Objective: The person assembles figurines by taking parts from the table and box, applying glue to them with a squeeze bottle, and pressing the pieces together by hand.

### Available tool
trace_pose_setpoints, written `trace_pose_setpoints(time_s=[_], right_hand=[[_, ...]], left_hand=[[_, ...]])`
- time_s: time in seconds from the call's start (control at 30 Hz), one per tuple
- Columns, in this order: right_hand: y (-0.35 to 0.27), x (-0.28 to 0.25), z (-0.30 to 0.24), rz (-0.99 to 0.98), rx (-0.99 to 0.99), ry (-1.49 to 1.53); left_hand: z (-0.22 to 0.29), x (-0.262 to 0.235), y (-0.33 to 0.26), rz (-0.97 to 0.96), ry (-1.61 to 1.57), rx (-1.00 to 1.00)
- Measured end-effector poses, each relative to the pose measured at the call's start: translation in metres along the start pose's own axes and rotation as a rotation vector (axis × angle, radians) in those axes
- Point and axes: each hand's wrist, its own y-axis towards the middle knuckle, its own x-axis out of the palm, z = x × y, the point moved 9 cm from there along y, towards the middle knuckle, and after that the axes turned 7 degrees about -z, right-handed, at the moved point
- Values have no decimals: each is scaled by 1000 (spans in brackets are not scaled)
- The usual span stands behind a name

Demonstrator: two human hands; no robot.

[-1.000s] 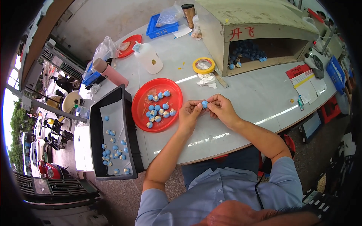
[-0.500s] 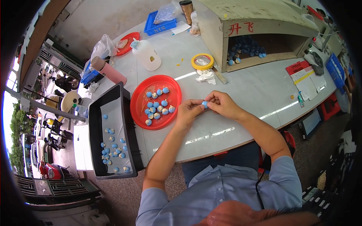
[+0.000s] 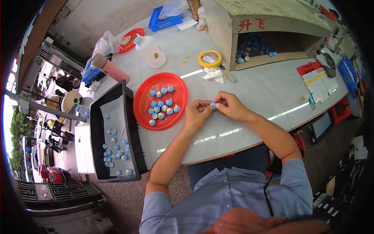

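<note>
Between the fingertips of both hands is a small blue ball-shaped piece (image 3: 212,105), partly covered by the fingers. My left hand (image 3: 197,114) pinches it from the left, and my right hand (image 3: 230,106) pinches it from the right, above the grey tabletop. Just left of my left hand lies a round red tray (image 3: 180,87) with several blue pieces, many with cream-coloured patches. Further left, a deep black bin (image 3: 134,128) contains more of these blue pieces, scattered over its pale bottom.
A yellow tape roll (image 3: 209,59) and crumpled tissue (image 3: 213,75) lie beyond my hands. Behind the tray stand a white plastic bottle (image 3: 151,52) and a pink flask (image 3: 113,69). Blue pieces are heaped inside an open-fronted box (image 3: 218,31). Papers (image 3: 317,82) lie at right.
The view has shifted slightly, so the tray and bin sit a little higher in it. Both hands keep pinching the blue piece, with only slight finger movement.
</note>
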Motion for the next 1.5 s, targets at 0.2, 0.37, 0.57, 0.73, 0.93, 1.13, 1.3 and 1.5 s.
trace_pose_setpoints(time_s=[0.2,0.37,0.57,0.73,0.93,1.13,1.3,1.5], right_hand=[[1,-3,-3,52,-22,-43],[-1,-5,-11,62,-100,-158],[2,-4,-5,-1,-9,-87],[4,-3,-1,-11,6,-98],[3,-4,-2,15,-36,-174],[2,-2,-5,43,-43,-214],[2,0,-8,43,-62,-279],[2,0,-10,54,-71,-274]], left_hand=[[-3,0,4,-1,-57,24],[-2,5,1,-60,-83,-61],[-6,2,6,-112,-75,-54],[-8,0,6,-89,1,0],[-7,2,7,-80,92,23],[-8,0,5,-33,99,75],[-9,-1,5,-29,107,86],[-4,-1,6,-49,144,87]])
